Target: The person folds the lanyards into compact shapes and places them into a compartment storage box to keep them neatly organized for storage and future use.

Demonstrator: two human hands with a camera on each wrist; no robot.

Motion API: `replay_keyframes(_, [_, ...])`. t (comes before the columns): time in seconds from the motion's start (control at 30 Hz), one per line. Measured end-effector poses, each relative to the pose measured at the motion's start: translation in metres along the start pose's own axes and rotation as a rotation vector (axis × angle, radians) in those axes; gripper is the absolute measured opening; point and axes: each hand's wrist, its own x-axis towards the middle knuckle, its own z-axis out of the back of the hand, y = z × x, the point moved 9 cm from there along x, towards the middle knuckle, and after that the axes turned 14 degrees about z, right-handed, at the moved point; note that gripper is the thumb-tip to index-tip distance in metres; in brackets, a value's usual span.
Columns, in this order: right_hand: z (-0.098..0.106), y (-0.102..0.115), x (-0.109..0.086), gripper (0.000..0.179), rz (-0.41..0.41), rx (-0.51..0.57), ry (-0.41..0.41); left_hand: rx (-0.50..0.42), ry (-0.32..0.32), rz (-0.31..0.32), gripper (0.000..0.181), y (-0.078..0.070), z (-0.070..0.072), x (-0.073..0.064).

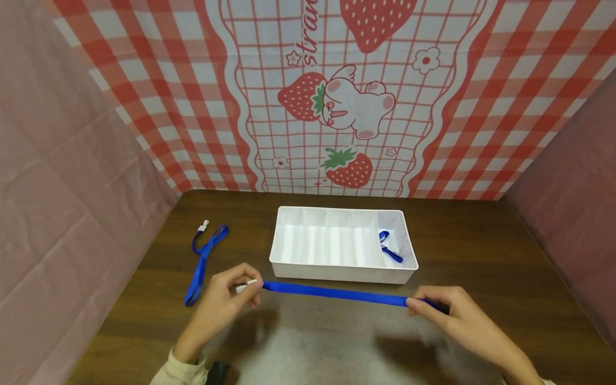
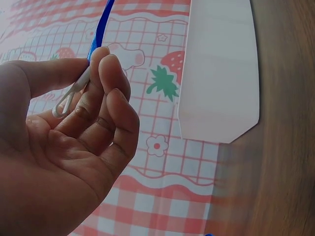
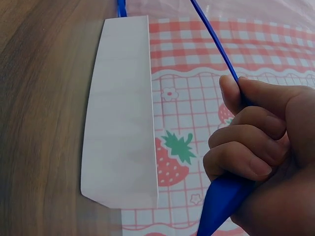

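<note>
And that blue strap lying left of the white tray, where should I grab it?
I'd pinch the blue strap around its middle, coming down from above: it lies along the table, and its strands gather there. The white clip is at the far end.

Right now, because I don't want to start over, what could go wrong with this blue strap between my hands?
The left hand pinches the strap at its white clip, so that end might slip free. A loose fold emerges from the right hand and could twist or snag. Viewed from the head, the strap runs near the white tray, so a sweep might nudge it.
</note>
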Motion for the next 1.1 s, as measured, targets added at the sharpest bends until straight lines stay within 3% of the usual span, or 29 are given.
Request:
replay_keyframes(0.7, [0.018,-0.003,-0.017,0.026,0.020,-0.049,-0.044,0.007,-0.012,0.015,0.006,0.003,0.008,-0.002])
replay_keyframes(1.1, [0.026,-0.011,-0.032,0.024,-0.044,-0.066,-0.069,0.016,-0.038,0.052,0.007,0.008,0.016,-0.003])
